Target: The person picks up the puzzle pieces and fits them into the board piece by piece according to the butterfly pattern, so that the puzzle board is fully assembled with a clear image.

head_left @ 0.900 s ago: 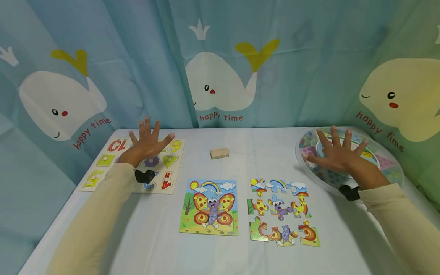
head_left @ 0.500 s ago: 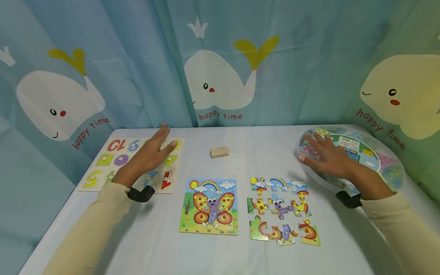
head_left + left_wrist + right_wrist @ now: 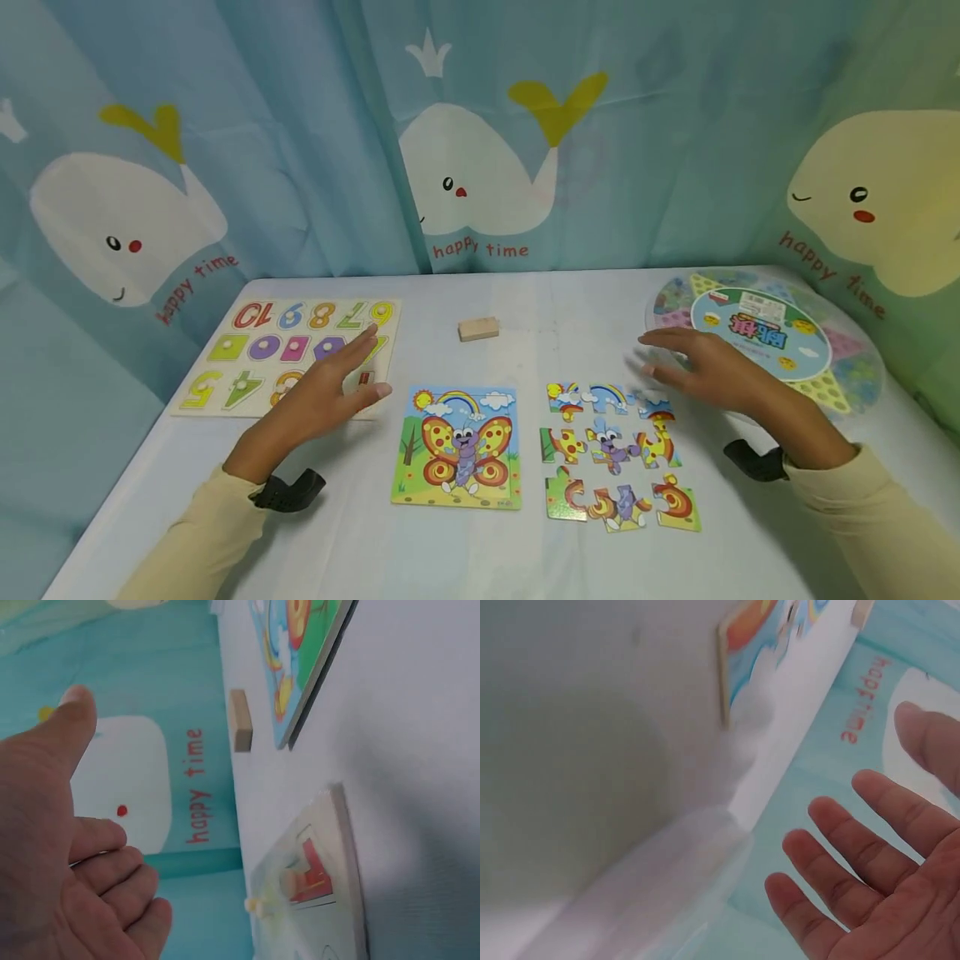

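Note:
My left hand (image 3: 318,392) hovers over the near right part of the number-and-shape peg board (image 3: 225,398), fingers extended and holding nothing; it covers some of the pegs. In the left wrist view its palm is bare beside the red peg piece (image 3: 316,871). My right hand (image 3: 705,367) is in the air between the loose puzzle pieces (image 3: 611,450) and the round clear box (image 3: 862,367), also with nothing in it. The right wrist view shows its fingers (image 3: 866,855) spread. Between the hands lies a square butterfly picture board (image 3: 456,450), left of the loose pieces.
A small wooden block (image 3: 478,329) lies toward the back of the white table (image 3: 337,542). Behind it hangs a blue curtain (image 3: 315,125) printed with whales, which also runs along the left side.
Both hands have drawn back toward the person and turned inward from a flat, spread pose. The left has uncovered much of the peg board, the right most of the round box's label.

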`<state>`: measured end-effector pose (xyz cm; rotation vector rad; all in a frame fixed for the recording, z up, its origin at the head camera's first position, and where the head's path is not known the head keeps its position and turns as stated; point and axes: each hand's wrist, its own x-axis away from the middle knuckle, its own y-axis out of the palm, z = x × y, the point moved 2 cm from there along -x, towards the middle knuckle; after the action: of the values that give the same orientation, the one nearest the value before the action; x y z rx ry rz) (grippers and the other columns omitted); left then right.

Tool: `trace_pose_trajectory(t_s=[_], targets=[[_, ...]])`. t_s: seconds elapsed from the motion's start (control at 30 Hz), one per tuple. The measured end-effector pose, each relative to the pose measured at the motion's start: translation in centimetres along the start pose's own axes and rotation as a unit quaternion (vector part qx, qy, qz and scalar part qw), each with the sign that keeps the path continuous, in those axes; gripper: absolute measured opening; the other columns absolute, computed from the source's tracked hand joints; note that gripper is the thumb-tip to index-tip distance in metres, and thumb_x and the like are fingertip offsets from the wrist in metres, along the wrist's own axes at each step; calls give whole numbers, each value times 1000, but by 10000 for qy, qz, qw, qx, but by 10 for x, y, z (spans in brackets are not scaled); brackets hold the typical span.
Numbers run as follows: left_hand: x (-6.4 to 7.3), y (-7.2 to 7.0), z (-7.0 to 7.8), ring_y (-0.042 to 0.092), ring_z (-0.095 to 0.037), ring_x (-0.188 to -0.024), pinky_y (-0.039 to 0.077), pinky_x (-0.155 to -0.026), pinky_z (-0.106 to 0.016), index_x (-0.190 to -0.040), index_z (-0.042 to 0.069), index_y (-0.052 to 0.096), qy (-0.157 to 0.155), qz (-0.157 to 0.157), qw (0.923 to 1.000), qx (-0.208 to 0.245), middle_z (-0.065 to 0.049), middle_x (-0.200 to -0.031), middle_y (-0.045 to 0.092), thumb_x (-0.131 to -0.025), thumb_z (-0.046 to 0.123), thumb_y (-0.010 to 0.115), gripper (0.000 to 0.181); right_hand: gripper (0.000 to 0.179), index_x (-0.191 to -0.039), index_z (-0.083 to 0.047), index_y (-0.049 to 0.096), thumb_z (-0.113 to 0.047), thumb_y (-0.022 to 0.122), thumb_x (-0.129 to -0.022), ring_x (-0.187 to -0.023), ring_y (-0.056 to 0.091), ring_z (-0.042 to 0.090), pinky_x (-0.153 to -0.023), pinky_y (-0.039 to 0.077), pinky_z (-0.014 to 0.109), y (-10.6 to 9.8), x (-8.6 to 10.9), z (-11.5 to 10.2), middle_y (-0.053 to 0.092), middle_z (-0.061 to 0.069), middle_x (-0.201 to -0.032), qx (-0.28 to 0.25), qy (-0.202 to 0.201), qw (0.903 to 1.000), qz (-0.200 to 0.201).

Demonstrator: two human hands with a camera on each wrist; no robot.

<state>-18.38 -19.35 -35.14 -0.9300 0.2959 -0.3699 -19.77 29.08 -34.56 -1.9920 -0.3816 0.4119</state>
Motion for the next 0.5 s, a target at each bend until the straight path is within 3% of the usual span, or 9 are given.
trace_pose_trajectory(t_s=[0.1, 0.17, 0.3, 0.4, 0.5], targets=[[7, 5, 5, 19, -28, -145, 27, -113, -53, -154, 8, 25, -23, -254, 9997, 60, -2, -162, 15, -89, 50, 66, 88, 39, -125, 4, 62, -16, 69, -92, -122, 49, 46, -95, 43, 63, 4, 4, -5, 59, 25, -127, -164, 56, 9998, -4], [11, 8, 8, 26, -28, -143, 30, -111, -51, -154, 5, 25, 9, -489, 9987, 109, -1, -162, 12, -89, 50, 66, 89, 37, -123, 4, 63, -14, 70, -91, -120, 51, 45, -93, 44, 63, 6, 6, -9, 60, 24, -125, -267, 22, 9996, -21], [21, 15, 12, 22, -25, -145, 29, -112, -49, -153, 4, 26, 62, -858, 9963, 45, 2, -163, 6, -89, 53, 63, 89, 33, -120, 2, 66, -9, 71, -89, -111, 57, 43, -86, 50, 60, 10, 8, -17, 64, 20, -121, -388, -183, 9991, -19], [29, 19, 13, 10, -21, -147, 26, -114, -47, -153, 6, 28, 103, -1001, 9949, -102, 7, -162, 5, -89, 56, 62, 88, 32, -119, 0, 67, -8, 72, -88, -106, 61, 38, -82, 54, 55, 14, 10, -23, 67, 15, -117, -401, -269, 9988, -81], [36, 23, 15, 12, -21, -147, 27, -113, -47, -152, 5, 32, 250, -1056, 9939, -178, 6, -162, 6, -89, 54, 63, 86, 32, -120, -2, 68, -13, 71, -90, -105, 62, 33, -82, 54, 51, 18, 12, -30, 68, 10, -117, -482, -319, 9981, -216]])
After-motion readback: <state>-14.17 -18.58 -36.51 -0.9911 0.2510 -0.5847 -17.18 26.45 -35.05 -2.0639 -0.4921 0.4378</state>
